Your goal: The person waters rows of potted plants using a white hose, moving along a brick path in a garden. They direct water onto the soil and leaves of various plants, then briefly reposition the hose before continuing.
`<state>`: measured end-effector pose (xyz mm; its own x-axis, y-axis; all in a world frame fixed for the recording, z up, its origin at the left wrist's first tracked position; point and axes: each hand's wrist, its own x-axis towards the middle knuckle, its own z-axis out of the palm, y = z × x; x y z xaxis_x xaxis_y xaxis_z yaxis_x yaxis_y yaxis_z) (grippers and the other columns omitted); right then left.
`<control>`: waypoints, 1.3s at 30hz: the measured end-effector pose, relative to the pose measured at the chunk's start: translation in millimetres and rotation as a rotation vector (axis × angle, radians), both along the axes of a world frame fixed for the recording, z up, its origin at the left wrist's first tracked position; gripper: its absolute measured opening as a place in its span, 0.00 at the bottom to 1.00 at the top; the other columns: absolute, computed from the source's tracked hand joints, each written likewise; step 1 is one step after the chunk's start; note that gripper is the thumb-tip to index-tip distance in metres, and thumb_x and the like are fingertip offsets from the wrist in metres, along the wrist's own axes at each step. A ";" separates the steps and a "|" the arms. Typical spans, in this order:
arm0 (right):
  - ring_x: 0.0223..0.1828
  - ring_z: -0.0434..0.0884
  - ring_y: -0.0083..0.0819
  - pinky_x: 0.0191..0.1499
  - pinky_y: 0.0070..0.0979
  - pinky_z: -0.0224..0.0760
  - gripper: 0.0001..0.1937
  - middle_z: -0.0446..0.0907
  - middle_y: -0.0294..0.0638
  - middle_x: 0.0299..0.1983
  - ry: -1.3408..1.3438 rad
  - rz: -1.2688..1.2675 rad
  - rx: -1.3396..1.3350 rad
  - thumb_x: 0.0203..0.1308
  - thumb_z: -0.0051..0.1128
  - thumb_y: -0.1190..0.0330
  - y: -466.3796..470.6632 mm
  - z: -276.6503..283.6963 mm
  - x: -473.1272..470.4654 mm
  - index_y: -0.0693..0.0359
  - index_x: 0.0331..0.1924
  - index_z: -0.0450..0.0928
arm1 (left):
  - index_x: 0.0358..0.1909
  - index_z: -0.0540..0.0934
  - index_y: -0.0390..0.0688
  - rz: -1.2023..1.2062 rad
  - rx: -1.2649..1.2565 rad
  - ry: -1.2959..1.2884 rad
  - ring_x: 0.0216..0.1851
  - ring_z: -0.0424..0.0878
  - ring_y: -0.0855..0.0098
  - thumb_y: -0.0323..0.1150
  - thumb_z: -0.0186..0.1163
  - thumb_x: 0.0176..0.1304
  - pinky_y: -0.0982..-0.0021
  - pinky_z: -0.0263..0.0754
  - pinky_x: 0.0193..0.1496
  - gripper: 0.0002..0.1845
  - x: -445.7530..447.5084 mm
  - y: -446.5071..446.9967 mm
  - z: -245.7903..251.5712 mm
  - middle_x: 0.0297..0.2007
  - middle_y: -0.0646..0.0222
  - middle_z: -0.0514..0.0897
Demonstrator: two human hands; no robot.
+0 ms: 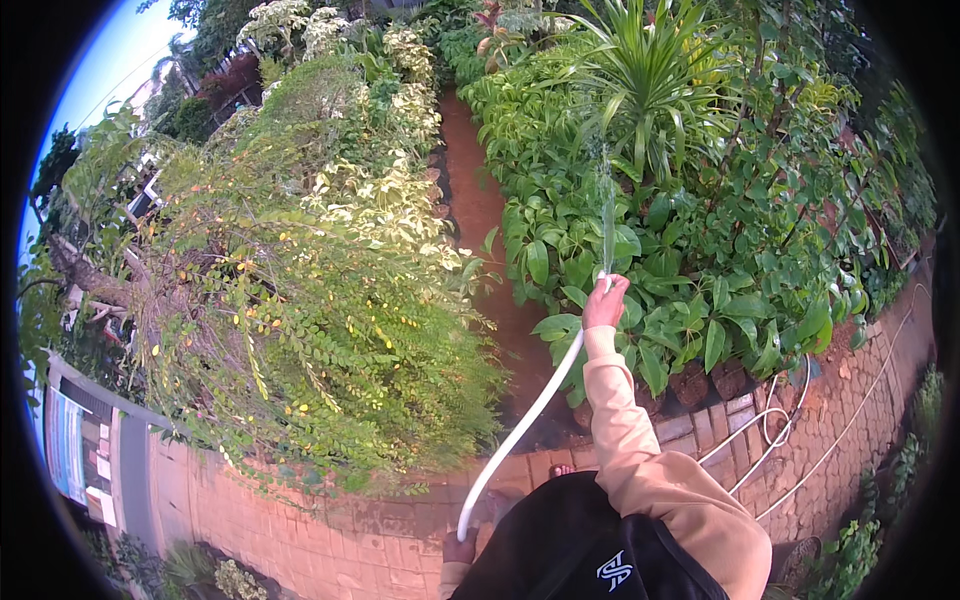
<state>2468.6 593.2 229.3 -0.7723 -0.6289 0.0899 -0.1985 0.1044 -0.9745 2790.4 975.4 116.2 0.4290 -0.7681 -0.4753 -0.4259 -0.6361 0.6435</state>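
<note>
My right hand (604,301) is stretched out in front, closed around the end of a white hose (523,427). A stream of water (607,217) leaves the hose end and passes over broad-leaved green plants (570,247). Low in the view, my left hand (460,546) grips the same hose further back. Between the two hands the hose hangs in a curve. Beyond the stream stands a plant with long strap-like leaves (649,82).
On the left spreads a bushy shrub (322,322), with a bare soil path (476,195) beside it. Brick paving (322,540) runs underfoot. Looped hose (780,431) and a thin line (847,442) lie on the paving at right. Plant bags (690,384) edge the bed.
</note>
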 end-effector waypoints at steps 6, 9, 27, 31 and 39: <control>0.34 0.76 0.55 0.38 0.45 0.65 0.11 0.76 0.52 0.30 -0.040 -0.114 0.095 0.62 0.43 0.59 22.2 -40.1 -34.7 0.58 0.39 0.62 | 0.22 0.79 0.33 -0.089 0.110 -0.124 0.23 0.79 0.58 0.50 0.60 0.48 0.59 0.68 0.28 0.24 6.5 3.3 -13.9 0.17 0.48 0.76; 0.34 0.76 0.55 0.38 0.46 0.64 0.11 0.76 0.52 0.30 -0.019 -0.114 0.099 0.62 0.43 0.59 26.1 -48.1 -46.6 0.58 0.39 0.62 | 0.22 0.79 0.33 -0.106 0.099 -0.109 0.23 0.79 0.57 0.49 0.60 0.48 0.58 0.68 0.28 0.23 11.1 0.9 -22.2 0.17 0.48 0.76; 0.36 0.77 0.53 0.39 0.43 0.65 0.10 0.77 0.52 0.31 -0.044 -0.273 0.139 0.62 0.45 0.62 46.5 -78.0 -60.7 0.59 0.39 0.63 | 0.19 0.77 0.31 -0.141 0.027 -0.066 0.17 0.73 0.68 0.51 0.61 0.51 0.60 0.65 0.23 0.26 5.6 -1.7 -9.6 0.12 0.56 0.73; 0.37 0.77 0.55 0.40 0.44 0.65 0.11 0.77 0.54 0.33 -0.113 -0.296 0.198 0.61 0.46 0.62 49.6 -108.7 -61.0 0.59 0.41 0.63 | 0.20 0.77 0.31 -0.140 0.061 -0.080 0.17 0.74 0.66 0.48 0.60 0.51 0.59 0.65 0.24 0.24 14.0 1.7 -18.4 0.13 0.54 0.73; 0.38 0.77 0.56 0.39 0.45 0.66 0.12 0.77 0.56 0.33 -0.180 -0.348 0.205 0.61 0.45 0.60 62.6 -143.0 -67.0 0.57 0.40 0.62 | 0.22 0.77 0.30 -0.170 0.071 -0.064 0.18 0.74 0.67 0.48 0.60 0.52 0.59 0.65 0.25 0.25 18.1 5.8 -23.9 0.14 0.53 0.74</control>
<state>2401.6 655.9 86.3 -0.9331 -0.3192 -0.1653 0.0541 0.3299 -0.9424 2808.5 981.2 92.3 0.3272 -0.7977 -0.5067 -0.5693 -0.5943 0.5681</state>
